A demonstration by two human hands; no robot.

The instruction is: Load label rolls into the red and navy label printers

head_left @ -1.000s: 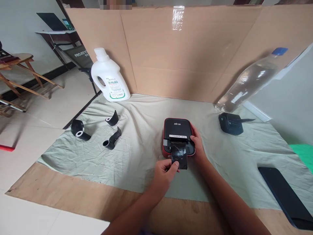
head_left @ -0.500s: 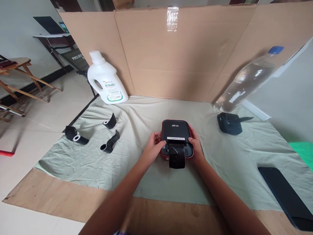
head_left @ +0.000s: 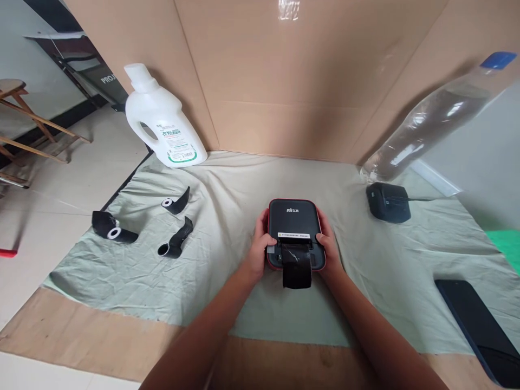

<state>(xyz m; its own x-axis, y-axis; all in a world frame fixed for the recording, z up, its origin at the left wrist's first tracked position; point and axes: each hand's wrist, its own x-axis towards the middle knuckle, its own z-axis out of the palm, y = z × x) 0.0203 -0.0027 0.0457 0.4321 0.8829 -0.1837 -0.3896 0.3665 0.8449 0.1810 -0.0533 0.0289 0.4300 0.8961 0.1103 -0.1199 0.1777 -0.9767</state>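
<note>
In the head view a small black label printer (head_left: 293, 219) with a red rim is in the middle, over the green cloth. A glossy black strip (head_left: 297, 275) curls out of its near side. My left hand (head_left: 258, 250) is closed round the printer's left edge, its thumb on the top face. Round the right edge my right hand (head_left: 331, 249) is closed the same way, its thumb near the slot. Most of the fingers of both hands are hidden beside and under the printer.
Several short black rolls with curled ends (head_left: 176, 206) lie on the left. Behind them stands a white detergent bottle (head_left: 170, 124). A cardboard wall (head_left: 268, 70) closes the back. On the right are a clear bottle (head_left: 422, 130), a black device (head_left: 389, 205) and a phone (head_left: 475, 325).
The view has tilted down and come a little closer. My left hand's fingers have shifted further along the printer's left side. Both hands stay on it.
</note>
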